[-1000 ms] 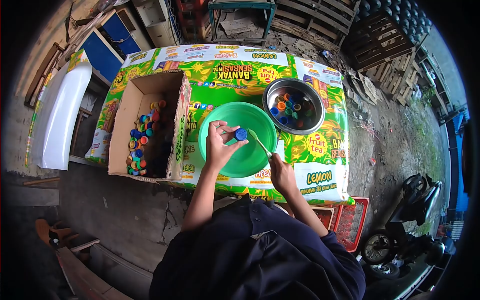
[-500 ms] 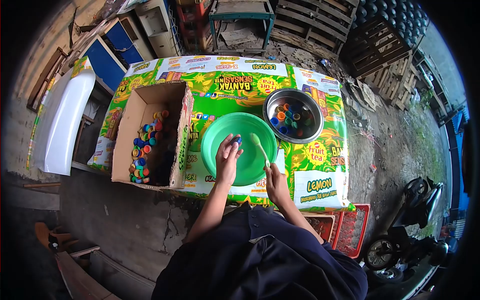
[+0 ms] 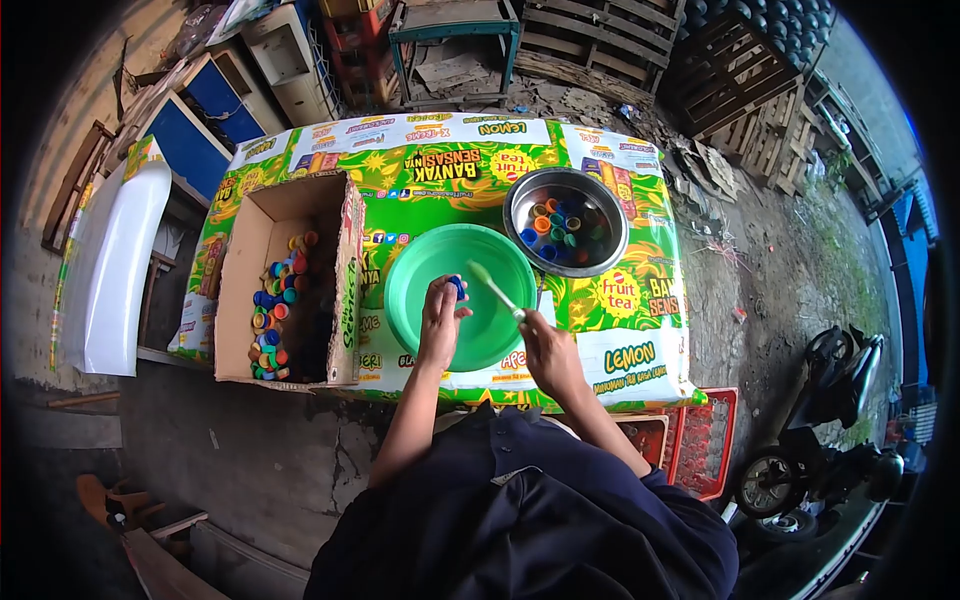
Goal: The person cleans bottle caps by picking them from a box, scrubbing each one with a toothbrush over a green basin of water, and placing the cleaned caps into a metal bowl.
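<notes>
Over the green basin [image 3: 410,325], my left hand [image 3: 440,318] holds a dark blue bottle cap [image 3: 458,287] at its fingertips. My right hand [image 3: 548,350] is wrapped round the handle of a brush [image 3: 497,293], whose pale green head points into the basin, a little right of the cap. Brush and cap are apart. A metal bowl [image 3: 618,250] with colourful caps [image 3: 543,225] stands behind and right of the basin. To the left is a cardboard box [image 3: 235,290] with several more caps [image 3: 270,320] inside.
A green printed cover [image 3: 450,210] lies over the table. Red crates [image 3: 703,445] are below its front right edge. Wooden pallets [image 3: 595,40] and a small table [image 3: 455,28] stand behind. A motorcycle [image 3: 790,480] is at the right, and a white curved panel [image 3: 120,270] at the left.
The view has shifted slightly. My left hand has turned, bringing the blue cap upright toward the brush. The brush head has moved left, nearer the cap.
</notes>
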